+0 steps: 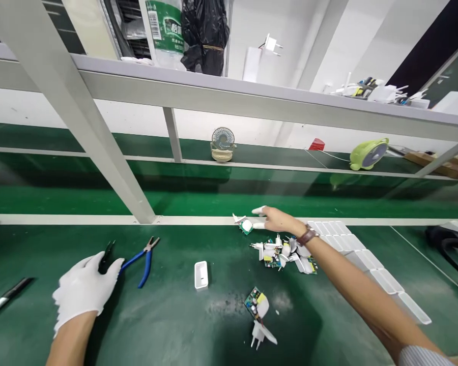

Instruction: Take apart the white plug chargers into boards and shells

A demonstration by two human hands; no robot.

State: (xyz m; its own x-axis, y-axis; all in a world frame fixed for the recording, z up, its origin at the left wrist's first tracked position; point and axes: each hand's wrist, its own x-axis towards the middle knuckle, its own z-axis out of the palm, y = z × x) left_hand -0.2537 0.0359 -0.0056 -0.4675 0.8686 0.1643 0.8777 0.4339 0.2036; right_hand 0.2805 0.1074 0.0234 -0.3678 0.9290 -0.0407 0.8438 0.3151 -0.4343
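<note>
My left hand (84, 284), in a white glove, is at the left with its fingers closed around dark tweezers (107, 252), whose two tips point away from me. Just right of its thumb lie blue-handled pliers (147, 256). My right hand (277, 219), with white covers on thumb and forefinger, reaches to the back of the bench, those two fingers apart. Close to its fingertips is a small circuit board with a white piece (246, 225). A pile of boards and white plug parts (286, 253) sits below my right wrist. Nearer me lies a circuit board (256, 303) wired to a white plug (260, 333).
A white plastic housing (201, 275) rests mid-bench. Rows of white trays (366, 259) are at the right, and a black-and-silver pen-like tool (7, 299) at the far left. A slanted metal post (99, 137) and a shelf edge (229, 96) stand ahead. Two small fans (222, 145) are behind.
</note>
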